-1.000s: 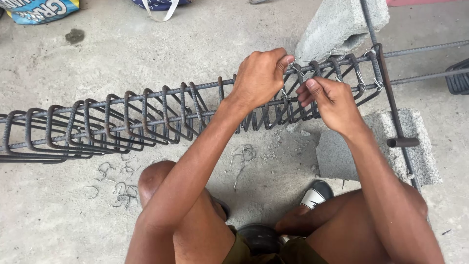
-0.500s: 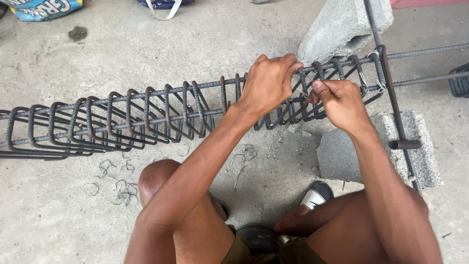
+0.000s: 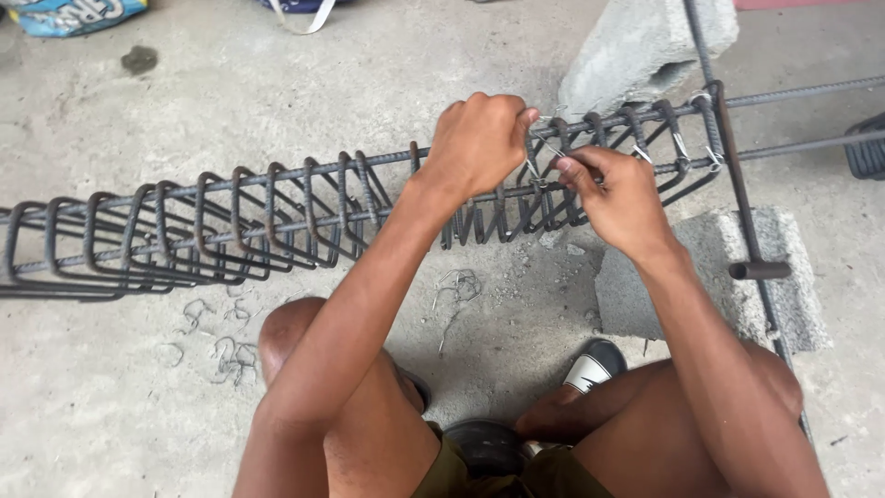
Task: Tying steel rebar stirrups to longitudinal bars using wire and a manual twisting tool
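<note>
Steel rebar cage [image 3: 277, 217], dark and rust-toned, is lying lengthwise across the concrete floor [image 3: 277, 83], its right end resting against a grey concrete block [image 3: 645, 41] and over a second, flatter block [image 3: 719, 277]. Stirrups are sitting close together along the long bars, leaning at a slant.

Left hand [image 3: 479, 143] is gripping the upper long bar of the cage, fingers closed over it in a fist. Right hand [image 3: 618, 198] is working just beside it, fingers pinched shut on a thin, light-coloured tie wire [image 3: 544, 148] that is running up toward the left thumb. Both hands are nearly touching at the wire.

Further tie wires are showing pale at the joints on the rightmost stirrups. A straight bar [image 3: 737, 184] is crossing the cage end and running down over the flat block.

Loose bent wire pieces [image 3: 221, 355] are lying scattered on the floor below the cage, with another small cluster [image 3: 456, 290] near the left forearm.

The person is squatting; both knees and 1 dark shoe with a white toe [image 3: 595, 364] are showing at the bottom. A blue sack [image 3: 64, 14] is lying at the top left edge.
</note>
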